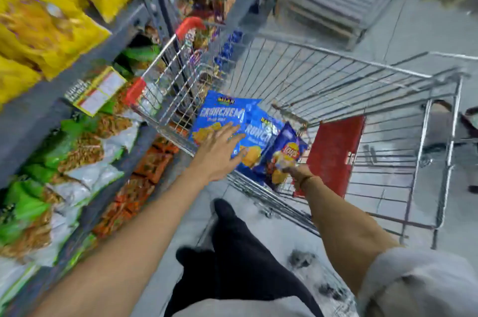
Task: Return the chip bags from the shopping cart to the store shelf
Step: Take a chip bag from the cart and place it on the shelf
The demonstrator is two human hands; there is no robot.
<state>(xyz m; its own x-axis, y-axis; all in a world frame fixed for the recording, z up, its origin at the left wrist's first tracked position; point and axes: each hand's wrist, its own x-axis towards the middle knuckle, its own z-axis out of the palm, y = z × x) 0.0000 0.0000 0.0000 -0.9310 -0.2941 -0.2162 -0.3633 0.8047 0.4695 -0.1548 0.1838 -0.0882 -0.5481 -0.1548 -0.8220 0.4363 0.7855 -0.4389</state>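
A wire shopping cart (336, 78) stands beside the store shelf (77, 99). Inside it lie two light blue Crunchem chip bags, one (219, 114) to the left and one (258, 132) beside it. A dark blue Lay's bag (284, 151) is upright at the cart's near side. My left hand (219, 151) reaches over the cart rim with fingers spread, just above the left Crunchem bag and holding nothing. My right hand (297, 174) grips the lower edge of the Lay's bag.
The shelf on the left holds yellow bags (38, 19) on top, green and white bags (64, 161) lower down, orange packs (144, 174) near the floor. A red flap (336, 156) sits in the cart's child seat. A person's feet (439, 120) stand beyond the cart at the right.
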